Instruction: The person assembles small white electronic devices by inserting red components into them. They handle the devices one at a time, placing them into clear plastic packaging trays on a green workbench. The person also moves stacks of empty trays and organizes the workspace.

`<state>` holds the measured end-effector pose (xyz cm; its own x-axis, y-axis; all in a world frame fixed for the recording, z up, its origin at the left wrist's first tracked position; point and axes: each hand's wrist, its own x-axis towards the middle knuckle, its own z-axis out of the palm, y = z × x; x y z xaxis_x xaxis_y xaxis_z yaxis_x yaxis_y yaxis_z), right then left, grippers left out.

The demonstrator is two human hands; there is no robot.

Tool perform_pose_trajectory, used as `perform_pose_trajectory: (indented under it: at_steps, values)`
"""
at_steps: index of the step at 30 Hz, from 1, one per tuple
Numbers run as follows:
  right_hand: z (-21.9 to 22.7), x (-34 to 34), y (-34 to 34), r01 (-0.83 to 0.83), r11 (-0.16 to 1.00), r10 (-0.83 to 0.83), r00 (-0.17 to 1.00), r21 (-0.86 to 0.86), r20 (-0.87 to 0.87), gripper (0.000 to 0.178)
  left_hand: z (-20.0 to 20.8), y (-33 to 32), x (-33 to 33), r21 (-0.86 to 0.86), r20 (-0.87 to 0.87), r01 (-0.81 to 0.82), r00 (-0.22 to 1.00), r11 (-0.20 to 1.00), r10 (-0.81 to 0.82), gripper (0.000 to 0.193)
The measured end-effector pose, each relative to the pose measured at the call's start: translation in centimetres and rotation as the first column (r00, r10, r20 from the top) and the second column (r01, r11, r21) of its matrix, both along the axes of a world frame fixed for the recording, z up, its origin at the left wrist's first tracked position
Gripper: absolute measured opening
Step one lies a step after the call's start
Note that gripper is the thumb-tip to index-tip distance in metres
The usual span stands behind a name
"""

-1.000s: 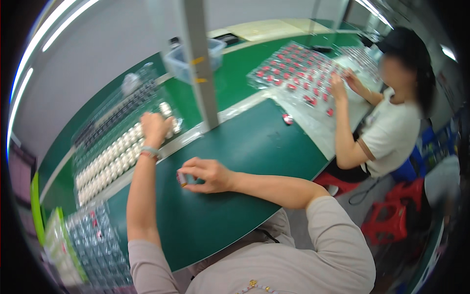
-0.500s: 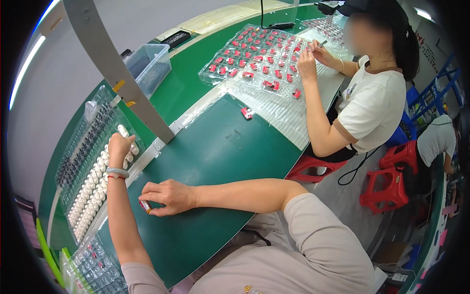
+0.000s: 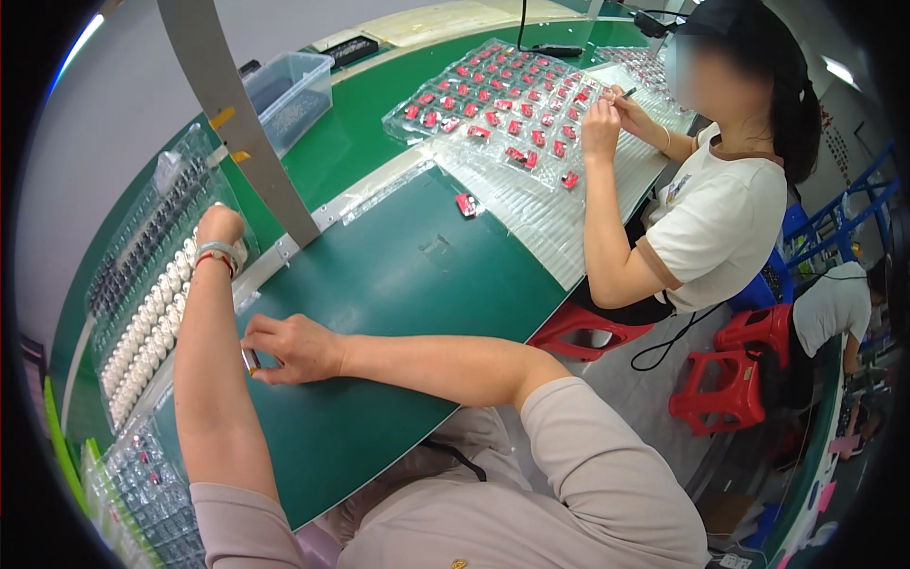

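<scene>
My left hand (image 3: 220, 228) reaches out over a clear tray of white cylindrical parts (image 3: 142, 332), fingers curled at the tray's far end; whether it holds a part is hidden. A band sits on that wrist. My right hand (image 3: 289, 347) rests on the green table (image 3: 398, 284) and pinches a small metallic part (image 3: 250, 359) between thumb and fingers. A second clear tray with dark parts (image 3: 142, 232) lies just beyond the white one.
A grey slanted post (image 3: 237, 114) rises from the table. A clear plastic bin (image 3: 289, 90) stands behind it. A co-worker on a red stool (image 3: 578, 327) handles small red parts on blister trays (image 3: 502, 104). One red part (image 3: 466, 204) lies loose. Another tray (image 3: 152, 493) sits at lower left.
The view has swung so the bench sits higher and further right. My left hand stays at the white-part tray; my right hand keeps the small part on the table.
</scene>
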<state>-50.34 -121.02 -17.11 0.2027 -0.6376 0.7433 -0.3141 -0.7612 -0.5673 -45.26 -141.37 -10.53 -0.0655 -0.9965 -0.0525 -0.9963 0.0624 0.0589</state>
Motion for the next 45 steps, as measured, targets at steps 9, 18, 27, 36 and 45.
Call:
perform_pose_trajectory:
  at_steps: [9, 18, 27, 36, 45]
  values:
    - [-0.3, -0.7, -0.4, -0.023, 0.967, 0.052, 0.993, 0.255, -0.108, 0.051, -0.6, 2.1, -2.9, -0.144, -0.093, -0.114, 0.99, 0.983, 0.101, 0.024]
    - [-0.5, 0.2, -0.3, -0.095, 0.985, 0.104, 0.993, 0.143, -0.053, 0.028, -1.4, 1.2, -1.1, 0.046, -0.418, -0.325, 0.853, 0.945, 0.314, 0.027]
    - [-5.5, -1.0, -1.7, 0.008, 0.904, -0.029, 0.999, 0.427, 0.042, 0.021, 0.3, 2.5, -2.5, 0.037, -0.28, -0.562, 0.788, 0.826, 0.548, 0.025]
    - [-1.8, -0.4, -1.1, 0.023, 0.966, 0.004, 0.995, 0.257, -0.105, 0.023, 0.1, 1.4, -0.7, 0.121, -0.543, -0.661, 0.581, 0.741, 0.606, 0.016]
    - [1.8, 1.4, 1.0, 0.013, 0.94, 0.022, 0.995, 0.342, -0.098, 0.031, -0.8, 2.0, 4.0, 0.038, -0.734, -0.346, 0.627, 0.938, 0.261, 0.012]
